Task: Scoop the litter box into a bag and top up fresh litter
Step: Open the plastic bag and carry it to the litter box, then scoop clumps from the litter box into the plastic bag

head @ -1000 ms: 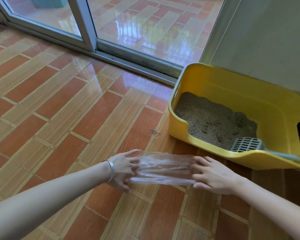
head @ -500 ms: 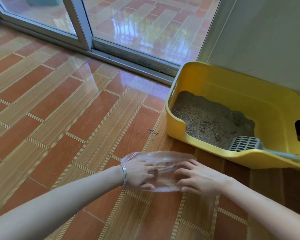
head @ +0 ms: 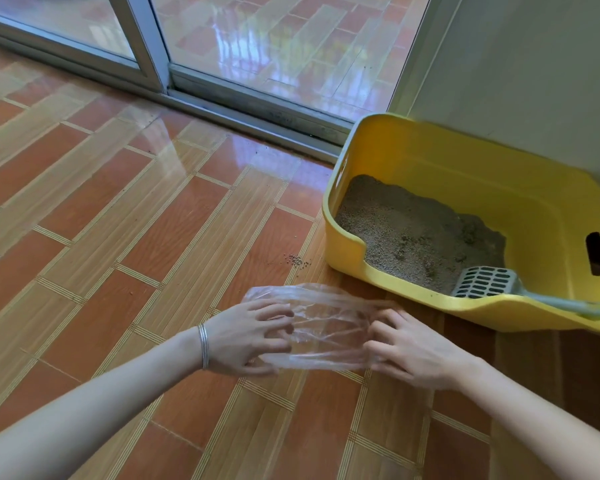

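Note:
A clear plastic bag [head: 326, 323] is stretched low over the tiled floor between my two hands. My left hand [head: 243, 337], with a thin bangle at the wrist, grips the bag's left side with curled fingers. My right hand [head: 413, 351] grips its right side the same way. To the right stands a yellow litter box [head: 465, 174] holding grey litter [head: 406, 233] heaped toward its left side. A grey slotted scoop [head: 485, 282] lies inside at the front, its handle resting over the box's front rim.
A few spilled litter grains [head: 297, 260] lie on the orange tiled floor [head: 118, 237] just left of the box. A sliding glass door with a metal track [head: 250, 105] runs along the back. A pale wall [head: 534, 81] rises behind the box.
My hands came closer together and the flat, stretched bag has bunched and puffed up between them. The view shifted slightly; the box and scoop stayed put.

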`<state>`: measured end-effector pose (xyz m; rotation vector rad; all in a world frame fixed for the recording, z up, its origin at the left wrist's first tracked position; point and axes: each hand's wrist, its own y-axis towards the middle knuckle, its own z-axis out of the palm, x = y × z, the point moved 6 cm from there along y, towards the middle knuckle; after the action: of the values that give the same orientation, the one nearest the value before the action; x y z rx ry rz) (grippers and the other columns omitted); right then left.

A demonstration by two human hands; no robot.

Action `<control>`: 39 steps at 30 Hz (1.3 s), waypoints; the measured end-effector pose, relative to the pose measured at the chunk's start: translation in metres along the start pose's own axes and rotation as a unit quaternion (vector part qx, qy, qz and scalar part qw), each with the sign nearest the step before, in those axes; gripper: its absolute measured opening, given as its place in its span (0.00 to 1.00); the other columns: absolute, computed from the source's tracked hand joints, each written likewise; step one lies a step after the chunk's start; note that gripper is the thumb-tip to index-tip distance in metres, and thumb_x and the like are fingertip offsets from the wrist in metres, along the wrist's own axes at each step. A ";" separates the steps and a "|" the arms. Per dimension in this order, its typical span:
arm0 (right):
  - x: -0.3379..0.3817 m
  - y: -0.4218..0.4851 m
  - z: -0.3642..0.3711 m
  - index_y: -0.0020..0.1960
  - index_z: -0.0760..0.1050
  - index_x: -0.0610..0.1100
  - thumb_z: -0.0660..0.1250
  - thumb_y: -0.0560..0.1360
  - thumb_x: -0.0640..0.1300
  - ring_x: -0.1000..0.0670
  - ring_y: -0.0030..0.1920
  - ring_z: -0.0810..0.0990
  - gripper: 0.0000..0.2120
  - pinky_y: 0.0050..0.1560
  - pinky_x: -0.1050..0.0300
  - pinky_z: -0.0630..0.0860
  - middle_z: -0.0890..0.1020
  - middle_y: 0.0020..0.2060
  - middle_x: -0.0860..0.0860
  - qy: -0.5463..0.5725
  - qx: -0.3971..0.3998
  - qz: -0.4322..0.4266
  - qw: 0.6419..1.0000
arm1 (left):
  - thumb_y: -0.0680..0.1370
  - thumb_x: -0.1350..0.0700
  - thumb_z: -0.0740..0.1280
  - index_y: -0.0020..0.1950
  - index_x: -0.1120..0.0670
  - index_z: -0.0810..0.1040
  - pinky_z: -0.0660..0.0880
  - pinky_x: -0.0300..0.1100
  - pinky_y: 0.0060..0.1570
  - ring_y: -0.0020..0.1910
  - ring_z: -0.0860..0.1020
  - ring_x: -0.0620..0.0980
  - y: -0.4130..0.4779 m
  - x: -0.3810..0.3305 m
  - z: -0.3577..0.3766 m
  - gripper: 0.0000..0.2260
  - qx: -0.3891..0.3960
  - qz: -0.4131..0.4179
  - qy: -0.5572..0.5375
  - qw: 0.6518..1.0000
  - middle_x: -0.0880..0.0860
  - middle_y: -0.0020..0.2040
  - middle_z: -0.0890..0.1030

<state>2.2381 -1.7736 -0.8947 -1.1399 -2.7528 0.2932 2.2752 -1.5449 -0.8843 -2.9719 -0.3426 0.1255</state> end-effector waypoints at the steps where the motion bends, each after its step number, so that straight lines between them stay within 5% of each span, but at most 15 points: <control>1: 0.003 -0.001 -0.004 0.52 0.72 0.51 0.51 0.80 0.58 0.45 0.56 0.73 0.15 0.55 0.51 0.73 0.76 0.49 0.52 0.005 -0.032 -0.009 0.999 | 0.79 0.41 0.56 0.53 0.48 0.79 0.62 0.48 0.70 0.65 0.72 0.54 -0.002 -0.002 -0.005 0.16 -0.053 0.003 -0.004 0.999 0.51 0.58 0.78; 4: 0.012 0.008 -0.012 0.50 0.74 0.49 0.52 0.81 0.54 0.47 0.52 0.76 0.15 0.54 0.51 0.73 0.78 0.48 0.51 0.002 -0.096 -0.022 0.995 | 0.80 0.50 0.57 0.53 0.51 0.80 0.61 0.46 0.70 0.64 0.73 0.52 0.008 -0.002 -0.006 0.13 -0.123 0.010 0.000 0.992 0.51 0.57 0.79; 7: 0.014 0.025 -0.010 0.52 0.76 0.47 0.57 0.78 0.53 0.46 0.53 0.77 0.13 0.55 0.50 0.73 0.79 0.49 0.50 -0.015 -0.119 0.014 0.993 | 0.74 0.52 0.66 0.53 0.51 0.80 0.68 0.46 0.66 0.58 0.77 0.50 0.025 0.009 0.003 0.10 -0.086 -0.008 0.011 0.996 0.49 0.55 0.80; 12: -0.007 0.025 0.012 0.53 0.75 0.49 0.66 0.67 0.62 0.41 0.62 0.73 0.21 0.61 0.45 0.70 0.78 0.54 0.47 -0.005 0.016 0.103 0.995 | 0.69 0.39 0.66 0.60 0.54 0.75 0.65 0.48 0.68 0.66 0.70 0.54 0.017 0.032 0.028 0.26 0.029 -0.085 -0.015 0.996 0.53 0.62 0.76; 17: -0.006 0.012 0.028 0.47 0.74 0.52 0.61 0.69 0.67 0.42 0.68 0.64 0.20 0.63 0.45 0.68 0.75 0.55 0.48 0.040 0.060 0.094 0.993 | 0.69 0.34 0.61 0.59 0.55 0.71 0.63 0.47 0.67 0.64 0.67 0.53 0.014 0.030 0.049 0.29 0.073 -0.132 -0.064 0.986 0.54 0.63 0.70; 25: -0.004 -0.006 0.026 0.46 0.75 0.52 0.52 0.73 0.69 0.43 0.70 0.63 0.23 0.58 0.47 0.72 0.74 0.61 0.48 0.046 0.058 0.136 0.988 | 0.68 0.37 0.68 0.38 0.49 0.77 0.76 0.45 0.53 0.49 0.77 0.52 0.016 0.016 0.034 0.16 -0.040 -0.130 -0.064 0.989 0.47 0.40 0.77; 29: 0.006 -0.006 -0.006 0.46 0.76 0.51 0.58 0.73 0.64 0.42 0.60 0.74 0.18 0.51 0.49 0.77 0.79 0.52 0.49 0.001 -0.002 0.117 0.993 | 0.67 0.40 0.71 0.43 0.48 0.79 0.77 0.46 0.52 0.52 0.78 0.53 0.024 0.012 0.006 0.13 -0.095 -0.110 -0.055 0.988 0.49 0.45 0.78; 33: 0.017 -0.017 -0.054 0.52 0.76 0.49 0.60 0.76 0.55 0.46 0.62 0.74 0.12 0.60 0.49 0.73 0.78 0.52 0.50 0.034 -0.108 0.110 0.988 | 0.72 0.42 0.66 0.50 0.48 0.79 0.75 0.46 0.54 0.56 0.77 0.53 0.033 0.002 -0.040 0.12 -0.167 -0.054 -0.040 0.984 0.49 0.51 0.79; 39: 0.010 -0.050 -0.136 0.54 0.76 0.45 0.62 0.77 0.46 0.49 0.49 0.78 0.09 0.50 0.55 0.76 0.79 0.50 0.49 -0.023 -0.202 0.155 0.967 | 0.74 0.44 0.63 0.53 0.49 0.79 0.73 0.44 0.53 0.51 0.77 0.51 0.052 -0.008 -0.115 0.12 -0.244 -0.006 0.027 0.969 0.49 0.50 0.79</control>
<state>2.2257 -1.7845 -0.7507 -1.6848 -2.7410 -0.2280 2.2903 -1.6123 -0.7789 -3.4476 -0.4401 -0.0499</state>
